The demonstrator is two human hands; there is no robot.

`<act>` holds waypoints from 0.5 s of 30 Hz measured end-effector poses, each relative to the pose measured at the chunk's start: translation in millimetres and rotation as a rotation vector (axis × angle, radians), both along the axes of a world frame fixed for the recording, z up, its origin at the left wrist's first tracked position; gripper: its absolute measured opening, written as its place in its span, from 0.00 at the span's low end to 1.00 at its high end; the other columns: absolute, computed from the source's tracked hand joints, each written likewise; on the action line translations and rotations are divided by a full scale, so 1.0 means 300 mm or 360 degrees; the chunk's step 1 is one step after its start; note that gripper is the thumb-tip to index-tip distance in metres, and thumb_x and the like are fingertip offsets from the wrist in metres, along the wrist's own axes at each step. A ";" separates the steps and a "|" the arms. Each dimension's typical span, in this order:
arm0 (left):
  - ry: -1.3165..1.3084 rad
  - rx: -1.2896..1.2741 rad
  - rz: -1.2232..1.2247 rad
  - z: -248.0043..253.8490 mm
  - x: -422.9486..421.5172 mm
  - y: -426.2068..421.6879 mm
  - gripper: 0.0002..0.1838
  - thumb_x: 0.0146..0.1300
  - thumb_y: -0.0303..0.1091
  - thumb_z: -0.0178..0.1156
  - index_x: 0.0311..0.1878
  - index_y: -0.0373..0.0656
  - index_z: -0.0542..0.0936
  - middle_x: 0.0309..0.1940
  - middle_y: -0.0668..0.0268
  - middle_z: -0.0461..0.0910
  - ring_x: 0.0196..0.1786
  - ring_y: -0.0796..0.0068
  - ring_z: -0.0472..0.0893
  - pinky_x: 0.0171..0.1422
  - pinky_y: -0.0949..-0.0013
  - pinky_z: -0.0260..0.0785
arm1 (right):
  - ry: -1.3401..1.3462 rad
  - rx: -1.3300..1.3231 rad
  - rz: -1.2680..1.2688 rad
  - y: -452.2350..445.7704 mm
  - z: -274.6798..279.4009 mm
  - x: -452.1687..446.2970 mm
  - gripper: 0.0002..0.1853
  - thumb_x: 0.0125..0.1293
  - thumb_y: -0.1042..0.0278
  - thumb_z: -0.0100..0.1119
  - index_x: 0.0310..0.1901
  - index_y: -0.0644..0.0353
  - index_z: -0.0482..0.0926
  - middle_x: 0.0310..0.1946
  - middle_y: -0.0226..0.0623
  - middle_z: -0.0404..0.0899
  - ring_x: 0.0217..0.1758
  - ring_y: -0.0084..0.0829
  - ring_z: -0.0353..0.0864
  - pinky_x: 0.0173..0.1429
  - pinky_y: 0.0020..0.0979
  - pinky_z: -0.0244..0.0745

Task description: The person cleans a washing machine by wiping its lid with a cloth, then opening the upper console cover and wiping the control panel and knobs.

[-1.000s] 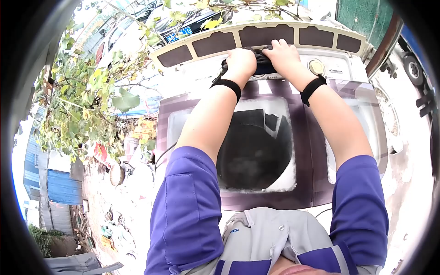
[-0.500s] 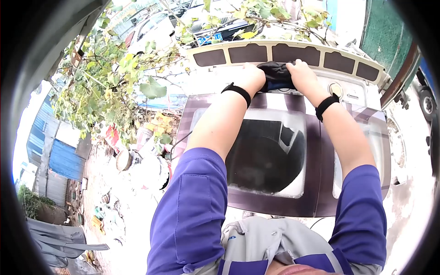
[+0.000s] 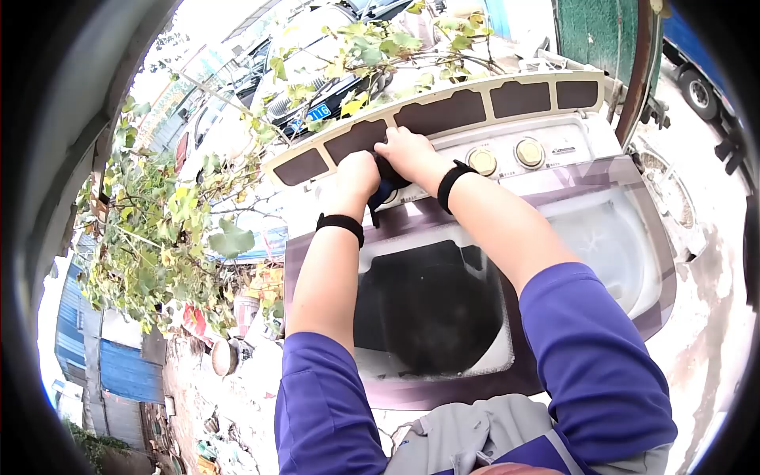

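A twin-tub washing machine with a purple lid point(image 3: 518, 317) stands before me, with yellowish knobs point(image 3: 530, 153) on its white control panel. A dark cloth point(image 3: 389, 176) is bunched over the panel's left part. My left hand point(image 3: 359, 174) is closed on its left side, and part of the cloth hangs below that hand. My right hand point(image 3: 405, 152) grips its right side, close beside the left. Both wrists wear black bands. The cloth's underside is hidden by the hands.
Leafy vines point(image 3: 158, 229) hang at the left and behind the machine. A parked car with a blue plate point(image 3: 317, 113) is behind them. A green door point(image 3: 598, 39) and a blue truck point(image 3: 693, 47) are at the right. A round basin point(image 3: 224, 358) lies left.
Both hands and the dark cloth have moved left along the control panel, uncovering another knob. The view has shifted as well. Both hands have kept hold of the cloth.
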State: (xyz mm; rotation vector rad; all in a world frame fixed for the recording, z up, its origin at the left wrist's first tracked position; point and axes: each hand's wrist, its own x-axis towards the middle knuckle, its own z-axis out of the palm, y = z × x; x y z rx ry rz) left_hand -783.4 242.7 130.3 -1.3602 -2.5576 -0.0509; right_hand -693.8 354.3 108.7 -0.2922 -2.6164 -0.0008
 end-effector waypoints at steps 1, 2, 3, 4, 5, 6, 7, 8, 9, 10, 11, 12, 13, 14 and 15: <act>0.0020 -0.0034 -0.0031 -0.002 0.011 0.024 0.09 0.58 0.28 0.55 0.34 0.39 0.85 0.35 0.51 0.84 0.42 0.52 0.84 0.51 0.55 0.76 | -0.0020 -0.0016 0.0008 0.019 0.014 0.014 0.12 0.66 0.66 0.54 0.50 0.50 0.80 0.49 0.43 0.74 0.56 0.43 0.76 0.52 0.39 0.81; 0.0021 -0.0045 -0.0067 -0.002 0.022 0.050 0.09 0.58 0.28 0.55 0.34 0.38 0.85 0.35 0.51 0.84 0.42 0.52 0.84 0.51 0.56 0.76 | -0.0082 -0.0057 -0.0003 0.042 0.024 0.036 0.13 0.67 0.66 0.54 0.51 0.50 0.80 0.51 0.43 0.74 0.57 0.43 0.76 0.54 0.39 0.80; 0.0022 -0.0058 -0.0105 -0.004 0.035 0.078 0.09 0.58 0.28 0.55 0.33 0.38 0.85 0.34 0.51 0.84 0.42 0.52 0.84 0.51 0.56 0.76 | -0.0157 -0.0058 -0.0032 0.064 0.035 0.051 0.13 0.67 0.67 0.54 0.53 0.50 0.79 0.52 0.43 0.73 0.59 0.43 0.76 0.56 0.39 0.79; 0.0058 -0.0063 -0.0140 -0.003 0.066 0.103 0.09 0.57 0.28 0.55 0.33 0.39 0.85 0.34 0.51 0.85 0.42 0.52 0.84 0.50 0.56 0.76 | -0.0188 -0.0057 -0.0043 0.088 0.046 0.073 0.14 0.67 0.67 0.54 0.53 0.49 0.78 0.52 0.43 0.73 0.60 0.43 0.75 0.57 0.39 0.79; 0.0089 -0.0070 -0.0173 -0.006 0.098 0.128 0.09 0.57 0.27 0.55 0.33 0.39 0.85 0.34 0.51 0.85 0.41 0.52 0.85 0.49 0.56 0.77 | -0.0222 -0.0059 -0.0050 0.112 0.053 0.095 0.14 0.67 0.67 0.54 0.54 0.49 0.78 0.53 0.43 0.73 0.60 0.43 0.75 0.58 0.39 0.79; 0.0111 -0.0077 -0.0200 -0.008 0.125 0.151 0.09 0.56 0.27 0.56 0.32 0.39 0.85 0.33 0.51 0.85 0.40 0.53 0.85 0.48 0.56 0.77 | -0.0230 -0.0051 -0.0064 0.135 0.059 0.116 0.14 0.67 0.67 0.54 0.54 0.48 0.78 0.53 0.43 0.74 0.60 0.43 0.75 0.58 0.39 0.79; 0.0142 -0.0062 -0.0209 -0.008 0.152 0.168 0.09 0.56 0.27 0.56 0.32 0.39 0.85 0.33 0.52 0.85 0.40 0.54 0.85 0.48 0.56 0.77 | -0.0243 -0.0042 -0.0072 0.159 0.058 0.135 0.15 0.67 0.67 0.55 0.55 0.48 0.77 0.53 0.43 0.74 0.60 0.44 0.75 0.58 0.39 0.79; 0.0099 -0.0057 -0.0220 -0.008 0.174 0.181 0.08 0.55 0.26 0.56 0.32 0.39 0.85 0.33 0.52 0.85 0.40 0.54 0.85 0.48 0.56 0.77 | -0.0206 -0.0052 -0.0080 0.181 0.049 0.149 0.15 0.66 0.69 0.55 0.54 0.48 0.77 0.52 0.42 0.74 0.59 0.43 0.76 0.57 0.40 0.79; 0.0095 -0.0103 -0.0205 -0.008 0.192 0.198 0.09 0.56 0.26 0.56 0.33 0.39 0.85 0.33 0.52 0.85 0.40 0.55 0.85 0.48 0.57 0.77 | -0.0165 -0.0062 -0.0083 0.200 0.039 0.164 0.15 0.65 0.72 0.54 0.53 0.48 0.76 0.50 0.41 0.74 0.58 0.42 0.76 0.57 0.40 0.78; 0.0077 -0.0095 -0.0197 -0.014 0.199 0.217 0.08 0.55 0.26 0.56 0.33 0.38 0.85 0.34 0.52 0.85 0.41 0.54 0.85 0.48 0.56 0.77 | -0.0182 -0.0068 -0.0083 0.215 0.046 0.184 0.15 0.64 0.73 0.54 0.53 0.49 0.76 0.50 0.41 0.75 0.57 0.42 0.77 0.57 0.40 0.78; 0.0066 -0.0078 -0.0190 -0.019 0.211 0.230 0.07 0.55 0.26 0.57 0.33 0.37 0.84 0.34 0.51 0.84 0.42 0.52 0.84 0.48 0.55 0.77 | -0.0194 -0.0064 -0.0086 0.231 0.051 0.203 0.15 0.64 0.73 0.54 0.52 0.49 0.75 0.49 0.40 0.75 0.56 0.42 0.77 0.57 0.40 0.78; 0.0070 -0.0102 -0.0220 -0.017 0.232 0.239 0.07 0.55 0.26 0.57 0.33 0.37 0.84 0.34 0.51 0.85 0.41 0.53 0.84 0.48 0.55 0.77 | -0.0149 -0.0018 -0.0064 0.252 0.042 0.217 0.15 0.64 0.75 0.54 0.51 0.50 0.75 0.47 0.40 0.76 0.56 0.42 0.78 0.57 0.40 0.78; 0.0077 -0.0121 -0.0256 -0.008 0.256 0.254 0.07 0.55 0.26 0.57 0.32 0.37 0.84 0.34 0.52 0.85 0.41 0.53 0.85 0.48 0.56 0.77 | -0.0084 -0.0006 -0.0047 0.272 0.031 0.230 0.14 0.62 0.76 0.55 0.50 0.51 0.75 0.47 0.39 0.76 0.56 0.42 0.77 0.56 0.41 0.78; 0.0071 -0.0155 -0.0270 0.001 0.283 0.273 0.07 0.55 0.26 0.57 0.33 0.37 0.84 0.35 0.52 0.85 0.42 0.53 0.85 0.48 0.56 0.77 | -0.0078 0.0017 -0.0057 0.296 0.024 0.243 0.15 0.62 0.77 0.56 0.50 0.51 0.75 0.47 0.39 0.76 0.56 0.42 0.78 0.55 0.41 0.78; 0.0067 -0.0171 -0.0293 -0.003 0.301 0.295 0.07 0.55 0.26 0.57 0.33 0.38 0.84 0.35 0.52 0.85 0.42 0.53 0.85 0.49 0.57 0.77 | -0.0077 0.0037 -0.0070 0.313 0.022 0.262 0.15 0.61 0.78 0.56 0.49 0.51 0.75 0.47 0.39 0.76 0.56 0.42 0.78 0.55 0.41 0.78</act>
